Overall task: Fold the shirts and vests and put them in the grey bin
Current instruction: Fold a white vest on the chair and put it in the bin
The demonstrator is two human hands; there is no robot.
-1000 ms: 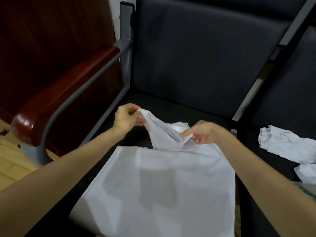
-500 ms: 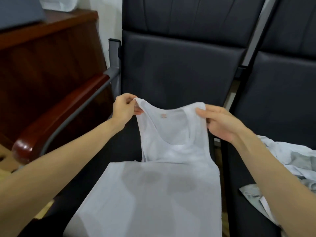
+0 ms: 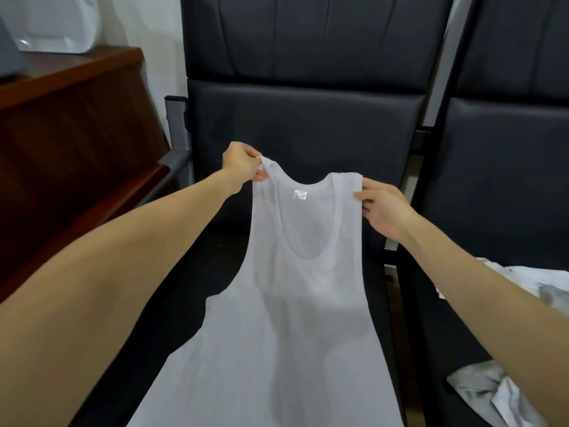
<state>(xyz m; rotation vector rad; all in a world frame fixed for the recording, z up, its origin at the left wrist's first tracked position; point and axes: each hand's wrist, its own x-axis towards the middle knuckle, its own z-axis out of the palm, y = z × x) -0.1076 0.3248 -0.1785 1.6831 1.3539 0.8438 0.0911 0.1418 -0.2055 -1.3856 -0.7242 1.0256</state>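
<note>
A thin white sleeveless vest is held up at the centre of the frame, spread flat with its long axis running from the lower edge of the picture up toward the middle. The straps point to the top and the hem runs out of sight at the bottom. A small white label is seen inside the back of the neckline, facing the camera. The left strap is pinched by the left hand, fingers curled round the fabric just left of centre. The right strap is pinched between thumb and fingers of the right hand, right of centre. The lower part of the vest is draped over the seat of a dark padded chair. A crumpled heap of white and grey garments is seen on the neighbouring seat at the lower right. A reddish-brown wooden cabinet fills the upper left.
</note>
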